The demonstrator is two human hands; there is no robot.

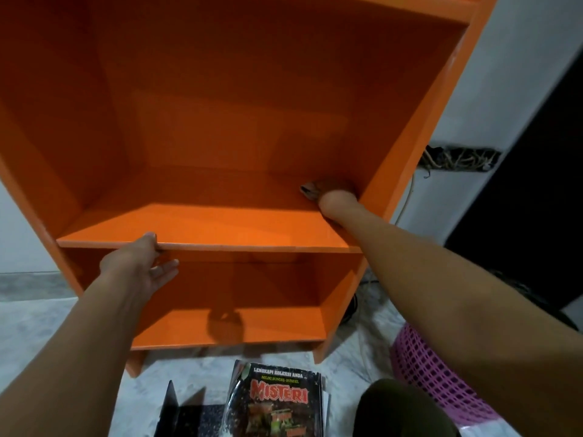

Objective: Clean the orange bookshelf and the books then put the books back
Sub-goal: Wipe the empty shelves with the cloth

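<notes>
Wiping step, judging by pose: your right hand (337, 200) sat on a dark cloth (310, 189) in the orange bookshelf (220, 121) back-right corner, and I couldn't tell its finger state. Your left hand (138, 263) braced the shelf edge, thumb on top, fingers straight beneath. Books (274, 402) lay on the floor (47, 326). Next up: likely sweep the cloth leftward.

The only readable print is on the cover of a book (277, 402) lying on the floor (195, 370). White capitals at the top read "LENGKAPI KOLEKSI ANDA". A smaller yellow line beneath reads "MILIKI BUNDEL-BUNDEL", and below that large red letters spell "MISTERI". Smaller wording lower down is too blurred to read.
</notes>
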